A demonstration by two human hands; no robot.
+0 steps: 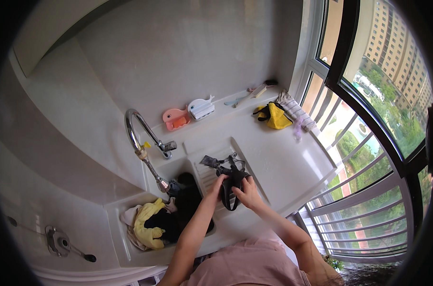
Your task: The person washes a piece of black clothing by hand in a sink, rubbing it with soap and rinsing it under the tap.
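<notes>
A black strappy fabric piece (pixel 233 174) lies bunched over the ribbed washboard (pixel 206 176) of a white laundry sink. My left hand (pixel 216 186) grips its near left side. Opposite, my right hand (pixel 248 193) has its fingers on the right edge and the thumb turned inward. A loop of black band hangs toward me between the two hands. Grey-black straps spread out beyond them on the ribs. What exactly the piece is, I cannot tell.
Left of the washboard, the sink basin (pixel 130 250) holds dark clothes (pixel 187 203) and a yellow garment (pixel 145 225). A chrome faucet (pixel 132 132) arches over it. Along the back ledge sit whale-shaped soap holders (pixel 173 121) and brushes (pixel 255 92). A yellow-black cloth (pixel 278 116) lies near a striped towel (pixel 295 109).
</notes>
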